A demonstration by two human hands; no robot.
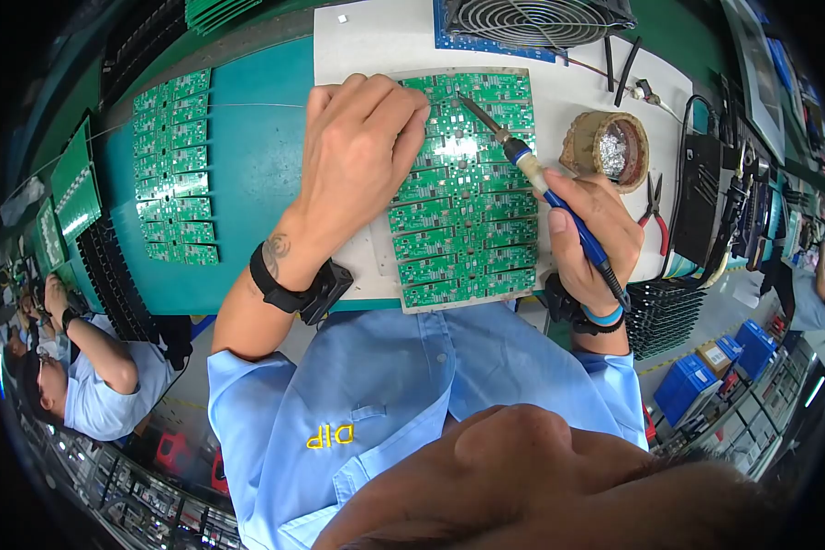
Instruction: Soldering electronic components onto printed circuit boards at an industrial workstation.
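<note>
A green circuit board panel (467, 238) made up of several small boards lies in front of me on a pale backing sheet. My right hand (600, 234) is closed around the blue handle of a soldering iron (573, 213), and its tip points at the panel's upper part. Over the panel's upper left edge, my left hand (362, 137) is closed, fingers curled down. A thin solder wire (257, 105) runs in from the left and disappears into that hand; the fingertips are hidden. A second green board panel (172, 170) lies on the teal mat to the left.
A round brown pot (619, 151) with shiny silvery contents stands right of the panel, near red-handled pliers (654, 215). A fan with a wire guard (541, 18) sits at the far edge. Black racks (115, 275) stand left, where a co-worker (110, 376) sits.
</note>
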